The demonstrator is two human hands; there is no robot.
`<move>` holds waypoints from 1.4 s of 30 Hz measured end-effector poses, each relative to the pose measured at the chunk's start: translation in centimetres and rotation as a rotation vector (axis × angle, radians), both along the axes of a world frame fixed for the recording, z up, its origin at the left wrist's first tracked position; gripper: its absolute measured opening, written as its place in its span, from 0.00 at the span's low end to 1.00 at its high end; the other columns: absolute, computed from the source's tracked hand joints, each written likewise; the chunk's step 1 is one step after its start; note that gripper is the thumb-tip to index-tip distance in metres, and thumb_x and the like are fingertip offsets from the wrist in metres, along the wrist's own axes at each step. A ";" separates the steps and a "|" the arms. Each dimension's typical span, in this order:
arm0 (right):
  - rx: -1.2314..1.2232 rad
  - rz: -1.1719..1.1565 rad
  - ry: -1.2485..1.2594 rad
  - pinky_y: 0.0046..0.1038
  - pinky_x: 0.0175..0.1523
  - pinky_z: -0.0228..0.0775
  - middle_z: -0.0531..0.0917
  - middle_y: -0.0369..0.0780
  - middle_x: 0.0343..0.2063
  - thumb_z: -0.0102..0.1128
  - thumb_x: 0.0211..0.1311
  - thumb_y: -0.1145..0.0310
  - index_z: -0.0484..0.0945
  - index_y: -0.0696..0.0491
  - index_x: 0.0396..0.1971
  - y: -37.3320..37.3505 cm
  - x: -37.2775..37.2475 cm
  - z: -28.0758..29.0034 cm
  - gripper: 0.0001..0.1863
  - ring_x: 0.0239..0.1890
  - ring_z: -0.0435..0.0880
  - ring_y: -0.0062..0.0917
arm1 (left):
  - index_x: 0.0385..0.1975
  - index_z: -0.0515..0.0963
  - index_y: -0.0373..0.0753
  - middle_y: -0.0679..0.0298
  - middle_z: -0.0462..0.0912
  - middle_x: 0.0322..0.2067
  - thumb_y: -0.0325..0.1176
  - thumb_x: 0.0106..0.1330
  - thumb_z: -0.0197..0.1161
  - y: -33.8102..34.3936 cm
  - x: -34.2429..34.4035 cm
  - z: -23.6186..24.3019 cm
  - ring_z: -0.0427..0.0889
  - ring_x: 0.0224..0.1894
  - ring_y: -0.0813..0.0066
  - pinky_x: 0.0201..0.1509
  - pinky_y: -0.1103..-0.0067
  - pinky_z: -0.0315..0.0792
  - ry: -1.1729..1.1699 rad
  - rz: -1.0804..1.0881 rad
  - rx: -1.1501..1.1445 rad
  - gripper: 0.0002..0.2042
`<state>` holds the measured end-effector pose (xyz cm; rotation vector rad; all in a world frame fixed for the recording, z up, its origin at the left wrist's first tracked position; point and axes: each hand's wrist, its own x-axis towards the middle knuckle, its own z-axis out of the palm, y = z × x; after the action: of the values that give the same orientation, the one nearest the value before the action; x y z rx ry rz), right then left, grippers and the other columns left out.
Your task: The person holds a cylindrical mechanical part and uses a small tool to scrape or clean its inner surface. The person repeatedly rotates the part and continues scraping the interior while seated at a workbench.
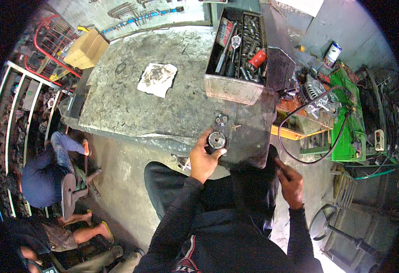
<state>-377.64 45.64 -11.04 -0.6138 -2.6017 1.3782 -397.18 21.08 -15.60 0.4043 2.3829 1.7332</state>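
My left hand (202, 160) is wrapped round a short round part (217, 140) with a dark side and a bright metal face. It sits at the near edge of the workbench (117, 95), face up. Just beyond it lie a small cluster of metal pieces (221, 119) and a thin copper-coloured bit (237, 128). Low at my right knee, off the bench, is my right hand (292, 185) with its fingers curled. What those fingers hold, if anything, is lost against the dark trousers.
A metal toolbox (233, 88) full of sockets and ratchets stands at the bench's far right. A stained white cloth (157, 79) lies mid-bench. To the right are an alternator (315, 95), a looping dark hose (282, 141) and a stool (322, 223). People (42, 179) sit at left.
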 end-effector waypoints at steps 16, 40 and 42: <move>-0.286 -0.258 -0.001 0.31 0.69 0.70 0.85 0.49 0.59 0.59 0.68 0.83 0.80 0.63 0.63 -2.4 3.6 0.5 0.23 0.63 0.82 0.30 | 0.52 0.84 0.33 0.49 0.89 0.49 0.31 0.36 0.92 -4.6 7.9 22.3 0.88 0.55 0.55 0.64 0.62 0.78 0.313 -0.213 0.178 0.37; -0.258 -0.216 0.035 0.34 0.70 0.70 0.84 0.50 0.61 0.60 0.70 0.78 0.79 0.60 0.64 -5.9 2.6 1.4 0.23 0.64 0.83 0.34 | 0.50 0.82 0.34 0.55 0.87 0.49 0.27 0.45 0.87 -3.0 7.2 12.3 0.86 0.52 0.66 0.58 0.72 0.78 0.219 0.246 0.132 0.29; -0.202 -0.186 0.077 0.34 0.70 0.70 0.84 0.50 0.61 0.60 0.71 0.77 0.79 0.61 0.64 -5.9 2.5 1.5 0.23 0.64 0.83 0.34 | 0.50 0.82 0.34 0.56 0.87 0.49 0.28 0.45 0.88 -2.9 7.2 12.1 0.86 0.52 0.67 0.57 0.73 0.79 0.209 0.264 0.134 0.30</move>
<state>-375.15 39.77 -9.58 -0.7902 -2.2978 1.5805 -389.96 18.23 -3.54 0.3132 2.5713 2.0664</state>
